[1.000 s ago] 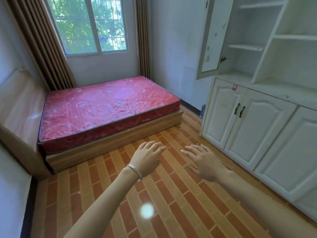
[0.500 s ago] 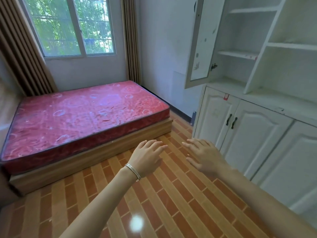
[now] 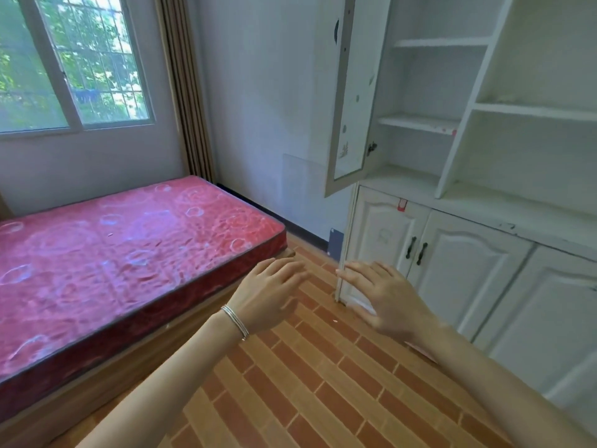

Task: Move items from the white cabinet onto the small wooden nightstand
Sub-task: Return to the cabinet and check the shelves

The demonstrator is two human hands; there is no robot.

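The white cabinet [image 3: 478,273] fills the right side, with closed lower doors and open upper shelves [image 3: 420,122] that look bare. Its upper door [image 3: 350,101] hangs open to the left. My left hand [image 3: 269,294], with a thin bracelet at the wrist, floats palm down over the floor, fingers apart, holding nothing. My right hand [image 3: 386,300] is spread in front of the cabinet's lower left corner, also empty. No nightstand and no loose items are in view.
A low bed with a red mattress [image 3: 122,253] on a wooden base takes up the left. A window [image 3: 71,63] and brown curtain [image 3: 184,85] are behind it. Brick-patterned floor [image 3: 323,383] runs between the bed and the cabinet.
The view has swung right and moved closer to the cabinet. The wooden headboard at far left has left the view. Both hands stay spread and empty, now nearer the cabinet's lower corner.
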